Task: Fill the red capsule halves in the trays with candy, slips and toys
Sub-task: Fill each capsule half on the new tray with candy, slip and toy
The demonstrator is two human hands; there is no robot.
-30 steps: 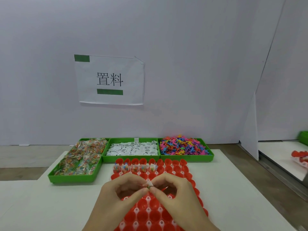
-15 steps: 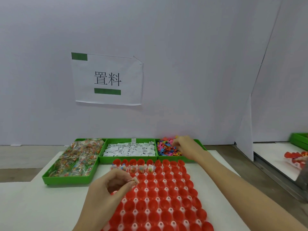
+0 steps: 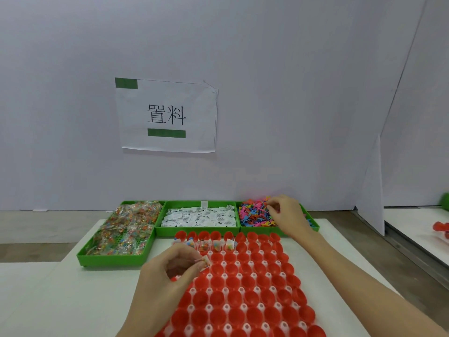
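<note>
while the white table point(image 3: 73, 300) runs off the bottom and left edges, most of what it carries can be seen. a white tray of red capsule halves point(image 3: 245, 295) covers its middle, and the nearest rows are cut off by the bottom edge, with the left forearm hiding the near left corner. only the farthest row shows any filling: small clear packets point(image 3: 216, 244) stand in about five cups on the left of that row, and their contents are too small to make out. behind the tray sit three green bins touching side by side: a long candy bin point(image 3: 121, 234) of clear sweet bags on the left, a slip bin point(image 3: 198, 218) of white printed papers in the middle, and a toy bin point(image 3: 255, 214) of bright plastic pieces on the right. the right hand point(image 3: 286, 215) reaches over the toy bin and hides its right part; its thumb and fingertips are curled onto the toys, pinching at a piece too small to identify. the left hand point(image 3: 170, 271) hovers over the tray's left edge, its fingers curled, pinching a small packet point(image 3: 206, 260) between thumb and forefinger. on the wall hangs a paper sign point(image 3: 166, 115) with green tape. far right, a red object point(image 3: 441, 228) on another surface is blurred and cut off.
</note>
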